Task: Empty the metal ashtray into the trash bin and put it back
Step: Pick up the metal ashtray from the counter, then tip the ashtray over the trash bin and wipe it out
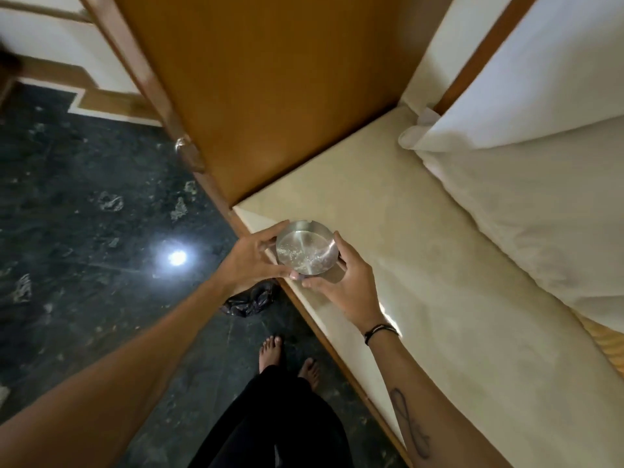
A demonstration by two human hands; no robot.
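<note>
Cupping one metal ashtray, two hands, left hand and right hand, each grip clamped on its rim.

Metal ashtray: round, shiny steel, shallow, w/ notch in far rim. Upright, roughly level, pale ash specks on its floor. Sits mid-scene above near-left corner of cream ledge. Trash bin: black crumpled bag liner, on dark floor just near-left of ashtray, mostly hidden.
</note>
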